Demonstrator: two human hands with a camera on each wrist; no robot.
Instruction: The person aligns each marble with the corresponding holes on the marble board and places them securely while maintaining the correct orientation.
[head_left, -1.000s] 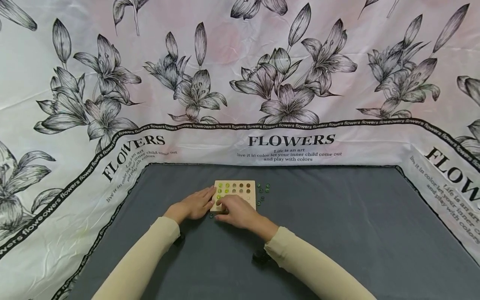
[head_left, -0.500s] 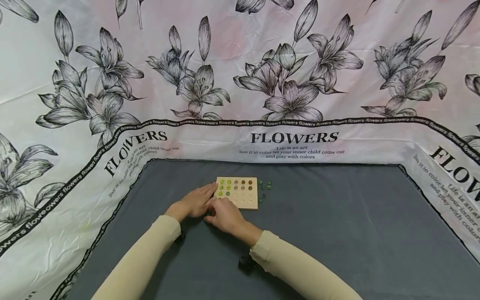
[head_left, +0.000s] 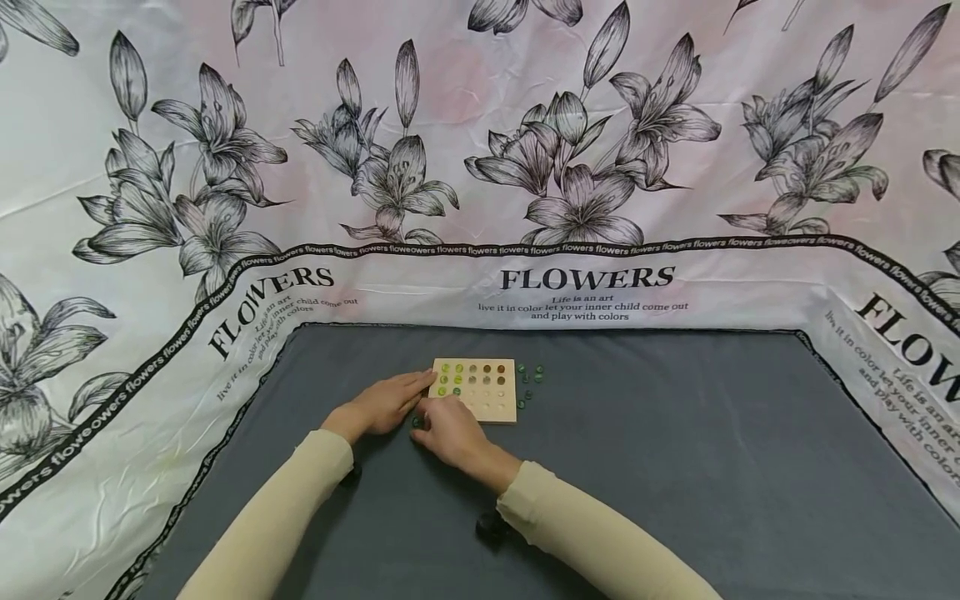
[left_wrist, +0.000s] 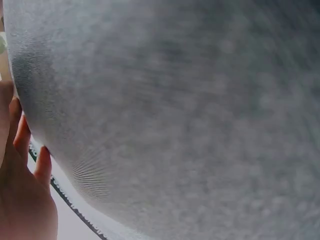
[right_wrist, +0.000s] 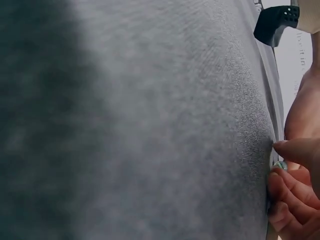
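Note:
A pale wooden board [head_left: 487, 412] with rows of round holes lies on the grey cloth. Yellow-green, greyish and brown marbles fill its back rows, and a green marble [head_left: 456, 391] sits in the third row. My left hand [head_left: 382, 402] rests with straight fingers at the board's left edge; part of it shows in the left wrist view. At the front left corner, the curled thumb and forefinger of my right hand [head_left: 453, 435] are around a loose green glass marble [head_left: 417, 422]. In the right wrist view this marble [right_wrist: 281, 165] shows between those fingertips.
Several loose green marbles [head_left: 528, 393] lie just right of the board. Black wrist cameras hang under both forearms, one at the right wrist [head_left: 491, 528]. Behind the grey cloth [head_left: 675, 458] rises white fabric [head_left: 585, 287] printed with flowers and lettering.
My right hand has drawn back from over the board to its front left corner, uncovering the green marble in the third row. Over the last half second both hands have hardly moved.

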